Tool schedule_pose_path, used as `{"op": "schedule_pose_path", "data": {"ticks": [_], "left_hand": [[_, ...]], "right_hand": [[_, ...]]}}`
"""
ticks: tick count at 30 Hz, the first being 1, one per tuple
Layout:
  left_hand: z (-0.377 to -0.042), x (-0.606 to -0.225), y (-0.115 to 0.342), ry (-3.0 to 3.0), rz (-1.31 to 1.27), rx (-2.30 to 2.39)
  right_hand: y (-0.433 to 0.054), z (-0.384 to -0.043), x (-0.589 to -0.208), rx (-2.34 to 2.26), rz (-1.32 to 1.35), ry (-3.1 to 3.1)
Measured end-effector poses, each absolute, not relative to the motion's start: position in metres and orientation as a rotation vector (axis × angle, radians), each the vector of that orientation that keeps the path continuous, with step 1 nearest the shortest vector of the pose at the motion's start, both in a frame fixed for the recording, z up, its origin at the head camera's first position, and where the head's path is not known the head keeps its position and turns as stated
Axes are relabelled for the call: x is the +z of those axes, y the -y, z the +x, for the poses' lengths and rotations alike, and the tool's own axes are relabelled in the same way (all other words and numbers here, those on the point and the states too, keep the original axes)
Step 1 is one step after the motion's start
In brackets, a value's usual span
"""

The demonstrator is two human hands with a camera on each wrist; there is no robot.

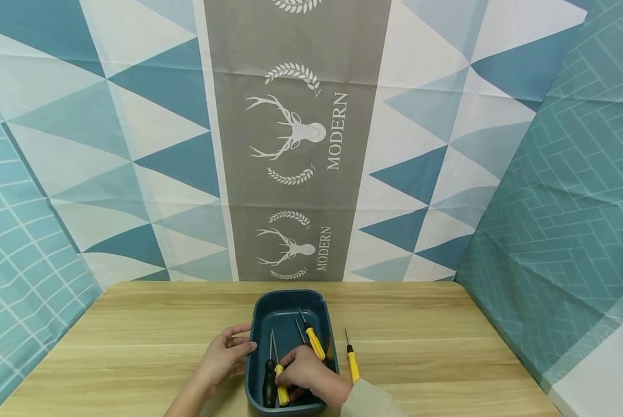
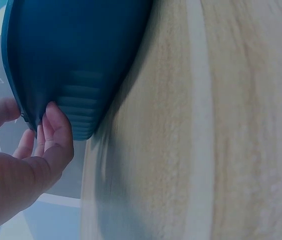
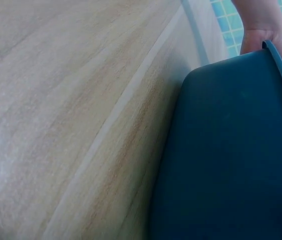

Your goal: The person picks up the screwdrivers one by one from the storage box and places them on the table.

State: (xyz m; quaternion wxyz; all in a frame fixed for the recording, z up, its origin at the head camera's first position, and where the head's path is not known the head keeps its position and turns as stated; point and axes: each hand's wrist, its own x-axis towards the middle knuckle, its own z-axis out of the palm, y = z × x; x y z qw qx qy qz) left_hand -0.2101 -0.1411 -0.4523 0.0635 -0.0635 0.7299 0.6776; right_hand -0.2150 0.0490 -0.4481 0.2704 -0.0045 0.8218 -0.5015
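A deep blue tray (image 1: 290,300) stands on the wooden table with screwdrivers lying in it. At its left rim, my left hand (image 1: 222,356) holds on by the thumb and fingers, and the left wrist view shows this left hand (image 2: 26,165) at the rim from outside. My right hand (image 1: 307,370) reaches into the tray and pinches the yellow handle of a screwdriver (image 1: 282,395). A black-handled screwdriver (image 1: 269,385) lies close along its left side. Farther in, another yellow screwdriver (image 1: 315,343) leans toward the right wall, beside a dark shaft whose handle the right hand hides.
Outside the tray, on its right, a yellow and black screwdriver (image 1: 352,365) lies on the table (image 1: 421,341). Behind the table hangs a patterned cloth (image 1: 290,191), with tiled-print sheets on both sides. The right wrist view mostly shows the tray's outer wall (image 3: 225,150).
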Motion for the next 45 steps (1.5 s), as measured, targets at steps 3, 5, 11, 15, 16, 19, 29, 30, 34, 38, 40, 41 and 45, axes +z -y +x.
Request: {"op": "schedule_pose_path", "data": {"ticks": [3, 5, 11, 15, 16, 19, 29, 30, 34, 38, 40, 41, 45], "left_hand": [[-0.209, -0.451, 0.141, -2.205, -0.193, 2.046], [-0.209, -0.451, 0.140, -2.206, -0.196, 2.045], [-0.209, -0.451, 0.140, -2.214, -0.200, 2.044], [-0.210, -0.451, 0.139, -2.223, -0.210, 2.043], [-0.210, -0.451, 0.139, -2.224, -0.211, 2.044], [-0.211, -0.451, 0.140, -2.224, -0.206, 2.047], [-0.209, -0.449, 0.140, -2.229, -0.210, 2.035], [-0.209, -0.449, 0.140, -2.228, -0.210, 2.034], [-0.210, -0.450, 0.140, -2.225, -0.210, 2.035], [-0.210, -0.450, 0.140, -2.225, -0.210, 2.036], [-0.210, -0.449, 0.139, -2.229, -0.211, 2.036], [-0.210, -0.449, 0.139, -2.231, -0.212, 2.037], [-0.210, -0.449, 0.139, -2.236, -0.220, 2.037]], "right_hand": [[-0.049, -0.215, -0.447, -1.329, -0.015, -2.230], [-0.049, -0.215, -0.446, -1.312, -0.022, -2.241], [-0.048, -0.213, -0.442, -1.275, -0.036, -2.284], [-0.046, -0.214, -0.440, -1.243, -0.040, -2.325], [-0.045, -0.214, -0.440, -1.234, -0.039, -2.333], [-0.044, -0.215, -0.438, -1.215, -0.043, -2.347], [-0.045, -0.218, -0.441, -1.244, -0.028, -2.273], [-0.046, -0.218, -0.441, -1.252, -0.022, -2.258], [-0.048, -0.219, -0.441, -1.264, -0.014, -2.229], [-0.051, -0.218, -0.441, -1.254, -0.014, -2.232], [-0.052, -0.218, -0.440, -1.245, -0.009, -2.229], [-0.052, -0.218, -0.440, -1.251, -0.006, -2.225], [-0.055, -0.218, -0.439, -1.282, 0.016, -2.202]]}}
